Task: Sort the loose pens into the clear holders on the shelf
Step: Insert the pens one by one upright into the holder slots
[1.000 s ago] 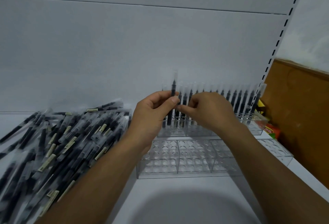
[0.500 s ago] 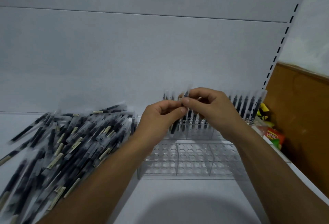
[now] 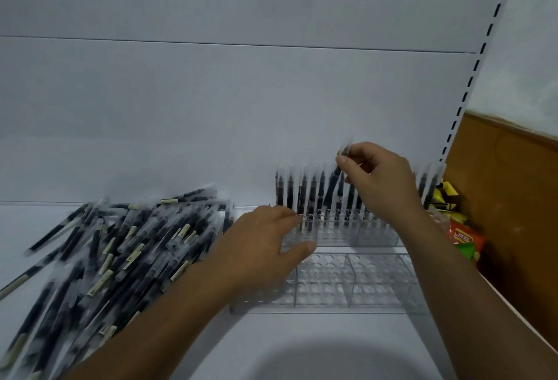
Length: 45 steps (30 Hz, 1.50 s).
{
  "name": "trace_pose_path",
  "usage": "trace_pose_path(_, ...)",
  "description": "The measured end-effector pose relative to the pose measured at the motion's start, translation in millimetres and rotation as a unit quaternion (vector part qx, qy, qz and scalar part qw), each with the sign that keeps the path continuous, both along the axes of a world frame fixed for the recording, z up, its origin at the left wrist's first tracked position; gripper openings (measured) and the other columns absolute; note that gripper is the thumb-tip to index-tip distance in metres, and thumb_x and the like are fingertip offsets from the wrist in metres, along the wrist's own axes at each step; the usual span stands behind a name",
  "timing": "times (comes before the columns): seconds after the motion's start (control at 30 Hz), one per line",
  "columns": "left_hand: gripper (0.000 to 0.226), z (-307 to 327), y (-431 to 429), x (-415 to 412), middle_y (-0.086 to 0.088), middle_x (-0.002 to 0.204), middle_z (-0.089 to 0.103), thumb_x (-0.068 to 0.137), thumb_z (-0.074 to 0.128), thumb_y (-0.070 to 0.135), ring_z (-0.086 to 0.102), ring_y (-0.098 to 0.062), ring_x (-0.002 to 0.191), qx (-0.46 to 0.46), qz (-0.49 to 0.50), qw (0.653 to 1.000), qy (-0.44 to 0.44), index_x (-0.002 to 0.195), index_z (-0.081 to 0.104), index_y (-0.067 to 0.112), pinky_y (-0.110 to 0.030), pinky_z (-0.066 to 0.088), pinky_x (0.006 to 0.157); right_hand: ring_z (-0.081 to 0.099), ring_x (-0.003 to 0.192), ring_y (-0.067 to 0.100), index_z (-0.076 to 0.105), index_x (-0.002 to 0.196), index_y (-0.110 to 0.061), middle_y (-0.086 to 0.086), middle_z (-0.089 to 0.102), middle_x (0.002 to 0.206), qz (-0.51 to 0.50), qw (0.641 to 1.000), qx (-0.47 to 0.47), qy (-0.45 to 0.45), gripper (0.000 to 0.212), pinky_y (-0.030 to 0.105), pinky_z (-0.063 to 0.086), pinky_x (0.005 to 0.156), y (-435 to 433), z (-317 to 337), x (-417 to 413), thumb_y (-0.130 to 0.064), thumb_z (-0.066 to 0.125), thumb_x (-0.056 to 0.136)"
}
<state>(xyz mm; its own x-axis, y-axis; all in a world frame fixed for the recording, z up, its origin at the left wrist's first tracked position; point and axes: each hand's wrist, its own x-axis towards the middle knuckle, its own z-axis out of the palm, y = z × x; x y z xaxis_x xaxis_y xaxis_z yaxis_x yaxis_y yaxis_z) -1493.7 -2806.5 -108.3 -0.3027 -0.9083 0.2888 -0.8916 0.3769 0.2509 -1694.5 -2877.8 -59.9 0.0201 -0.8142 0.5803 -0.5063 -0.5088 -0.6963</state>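
A big heap of loose black pens (image 3: 114, 246) in clear sleeves covers the left of the white shelf. Two clear holders with round holes stand at centre right: the rear holder (image 3: 338, 233) carries a row of upright pens (image 3: 290, 192), the front holder (image 3: 356, 283) shows only bare holes. My right hand (image 3: 380, 180) pinches one pen (image 3: 333, 181) by its top, tilted above the rear row. My left hand (image 3: 265, 243) rests at the left end of the rear holder, thumb against its front wall, fingertips at the base of the standing pens.
A white back panel rises behind the shelf, with a slotted upright (image 3: 471, 83) at the right. Colourful snack packets (image 3: 463, 237) lie at the shelf's right end, beside a brown wooden board (image 3: 513, 213).
My hands have parted. The right hand lifted a pen up and to the right over the rear row. The left hand dropped down to the left end of the rear holder.
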Motion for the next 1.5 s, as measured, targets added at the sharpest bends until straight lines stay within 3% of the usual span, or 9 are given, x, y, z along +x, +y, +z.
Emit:
trace_pose_path(0.23, 0.067, -8, -3, 1, 0.018, 0.150, 0.033, 0.091, 0.033, 0.068, 0.022, 0.000, 0.133, 0.016, 0.006, 1.000, 0.025, 0.147, 0.035, 0.032, -0.019, 0.016, 0.101, 0.065, 0.069, 0.001, 0.066, 0.096, -0.029, -0.015, 0.066, 0.079, -0.002, 0.999, 0.017, 0.036, 0.006, 0.015, 0.046, 0.060, -4, 1, 4, -0.032, 0.063, 0.093)
trace_pose_path(0.4, 0.066, -9, -2, 0, 0.019, 0.149, 0.033, 0.092, 0.033, 0.068, 0.021, 0.001, 0.133, 0.021, 0.002, 0.999, 0.033, 0.147, 0.035, 0.032, -0.019, 0.017, 0.100, 0.063, 0.074, 0.005, 0.065, 0.093, -0.028, -0.019, 0.062, 0.077, -0.031, 0.994, -0.007, 0.103, 0.006, 0.024, 0.050, 0.069, -2, 6, 7, -0.033, 0.065, 0.092)
trace_pose_path(0.53, 0.067, -8, -1, 0, 0.019, 0.151, 0.030, 0.091, 0.032, 0.069, 0.020, 0.000, 0.135, 0.031, 0.004, 0.999, 0.032, 0.148, 0.033, 0.032, -0.021, 0.020, 0.100, 0.065, 0.070, 0.006, 0.068, 0.096, -0.022, -0.016, 0.064, 0.075, -0.028, 0.994, 0.010, 0.101, 0.010, 0.021, 0.049, 0.064, -3, 7, 4, -0.031, 0.064, 0.093)
trace_pose_path(0.67, 0.067, -7, -1, 0, 0.019, 0.151, 0.030, 0.092, 0.033, 0.068, 0.019, 0.000, 0.135, 0.040, 0.006, 0.999, 0.033, 0.148, 0.033, 0.032, -0.021, 0.018, 0.097, 0.066, 0.073, 0.010, 0.067, 0.095, -0.023, -0.014, 0.065, 0.079, -0.032, 0.993, 0.013, 0.113, 0.010, 0.028, 0.053, 0.070, -4, 8, 4, -0.033, 0.063, 0.093)
trace_pose_path(0.9, 0.066, -7, -1, 0, 0.020, 0.149, 0.032, 0.092, 0.034, 0.067, 0.021, -0.002, 0.135, 0.045, 0.006, 0.998, 0.037, 0.147, 0.035, 0.032, -0.022, 0.021, 0.098, 0.062, 0.071, 0.007, 0.063, 0.088, -0.026, -0.017, 0.060, 0.075, -0.066, 0.990, 0.013, 0.123, 0.009, 0.022, 0.044, 0.061, -6, 5, -2, -0.033, 0.063, 0.092)
trace_pose_path(1.03, 0.067, -8, -3, 0, 0.020, 0.149, 0.032, 0.091, 0.033, 0.069, 0.021, -0.002, 0.135, 0.042, 0.007, 0.998, 0.038, 0.147, 0.034, 0.032, -0.026, 0.025, 0.102, 0.061, 0.075, 0.008, 0.066, 0.091, -0.027, -0.014, 0.062, 0.078, -0.017, 0.973, 0.053, 0.225, 0.009, 0.026, 0.049, 0.070, -4, -6, 9, -0.036, 0.065, 0.091)
trace_pose_path(1.27, 0.067, -11, -6, 1, 0.019, 0.148, 0.034, 0.090, 0.036, 0.069, 0.021, -0.002, 0.134, 0.036, 0.003, 0.998, 0.047, 0.145, 0.038, 0.032, -0.024, 0.022, 0.100, 0.054, 0.066, 0.006, 0.065, 0.089, -0.023, -0.014, 0.056, 0.071, -0.034, 0.955, 0.084, 0.284, 0.015, 0.021, 0.038, 0.056, -6, -7, 15, -0.037, 0.062, 0.093)
trace_pose_path(1.4, 0.053, 0, -3, 4, 0.014, 0.138, 0.048, 0.092, 0.046, 0.060, 0.037, -0.005, 0.129, 0.067, -0.016, 0.984, 0.166, 0.135, 0.053, 0.030, -0.027, 0.031, 0.103, 0.060, 0.073, 0.012, 0.073, 0.101, -0.022, -0.004, 0.071, 0.088, -0.053, 0.938, 0.108, 0.325, 0.025, 0.027, 0.048, 0.070, 6, 3, 14, -0.043, 0.062, 0.092)
trace_pose_path(1.5, 0.039, 13, 7, 21, 0.018, 0.129, 0.054, 0.094, 0.048, 0.054, 0.047, 0.000, 0.118, 0.052, 0.002, 0.963, 0.263, 0.127, 0.059, 0.035, -0.026, 0.036, 0.097, 0.060, 0.073, 0.010, 0.073, 0.101, -0.026, -0.005, 0.073, 0.091, -0.066, 0.948, 0.064, 0.305, 0.021, 0.025, 0.047, 0.069, 30, 8, 22, -0.042, 0.063, 0.092)
